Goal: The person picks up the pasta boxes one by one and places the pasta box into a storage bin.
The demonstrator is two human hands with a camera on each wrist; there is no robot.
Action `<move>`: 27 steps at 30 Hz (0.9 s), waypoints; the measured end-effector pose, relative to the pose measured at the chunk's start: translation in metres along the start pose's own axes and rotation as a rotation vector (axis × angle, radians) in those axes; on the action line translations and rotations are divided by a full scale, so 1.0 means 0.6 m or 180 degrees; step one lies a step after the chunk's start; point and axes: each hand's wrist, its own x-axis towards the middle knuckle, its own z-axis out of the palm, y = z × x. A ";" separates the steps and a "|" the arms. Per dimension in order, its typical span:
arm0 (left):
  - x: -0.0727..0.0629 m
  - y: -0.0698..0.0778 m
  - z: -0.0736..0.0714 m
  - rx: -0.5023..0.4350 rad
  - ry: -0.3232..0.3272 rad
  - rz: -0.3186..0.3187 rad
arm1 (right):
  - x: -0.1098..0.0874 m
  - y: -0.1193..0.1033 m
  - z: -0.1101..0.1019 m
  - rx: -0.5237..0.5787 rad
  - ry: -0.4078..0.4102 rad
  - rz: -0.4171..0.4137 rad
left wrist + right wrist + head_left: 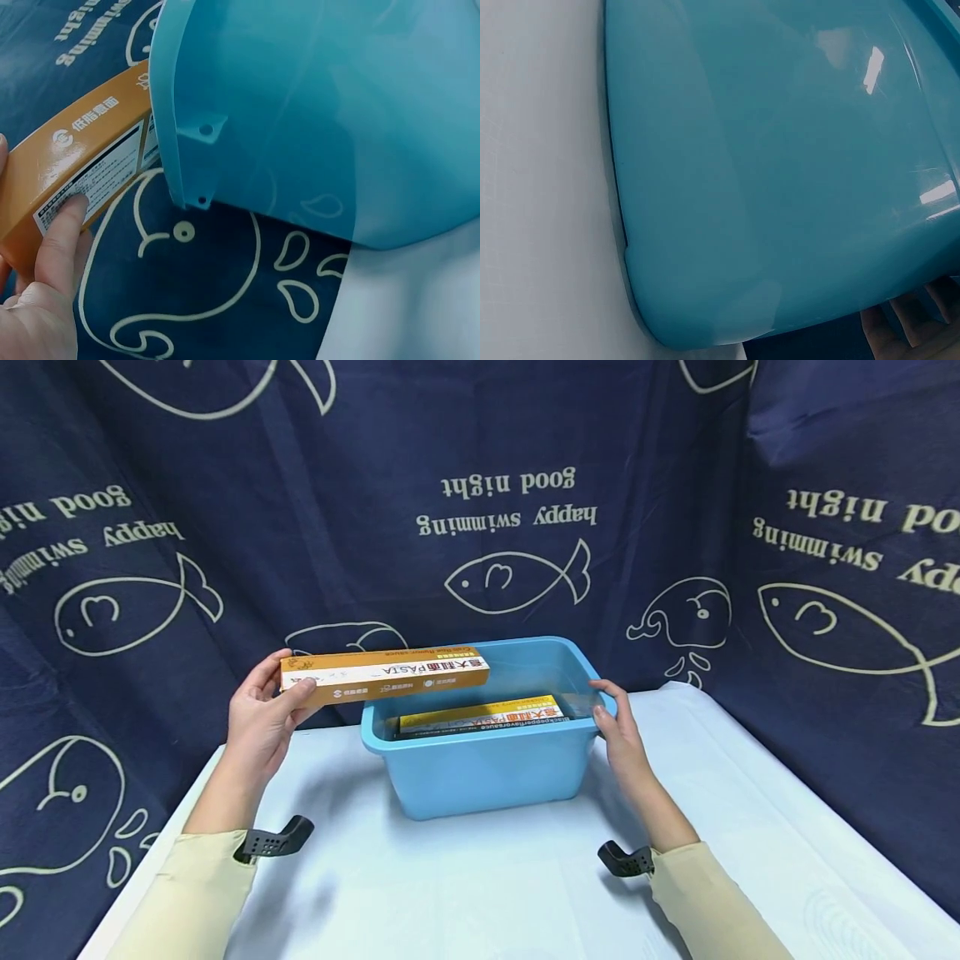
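Note:
My left hand [264, 714] grips one end of an orange and white pasta box [386, 672], thumb on the near side. The box is held level above the left rim of a blue plastic bin [480, 772], its far end over the opening. In the left wrist view, the orange box [82, 142] passes behind the bin's rim, with a fingertip against its printed label. My right hand [618, 727] holds the bin's right rim, thumb on top and fingers under the outside. Inside the bin lies a yellow and black pasta box [480, 716], its lower part hidden by the front wall.
The bin stands on a table with a white cloth [465, 885]. A dark blue curtain [337, 527] printed with fish and words hangs behind and at both sides. Each wrist wears a black strap mount [277, 839].

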 end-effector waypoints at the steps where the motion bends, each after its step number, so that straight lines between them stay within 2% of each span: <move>1: 0.001 0.001 0.004 0.0005 -0.0037 0.0007 | 0.000 0.000 0.000 -0.0002 0.0002 -0.0003; 6: 0.006 0.006 0.019 0.0090 -0.0180 0.0041 | 0.001 0.003 -0.001 0.0041 0.0016 -0.0031; 21: 0.014 0.001 0.046 0.0365 -0.0320 -0.0062 | 0.002 0.008 -0.001 -0.0010 0.0007 -0.0029; 27: 0.019 -0.005 0.054 0.0529 -0.0372 -0.0086 | 0.002 0.010 -0.002 0.0081 -0.0018 -0.0125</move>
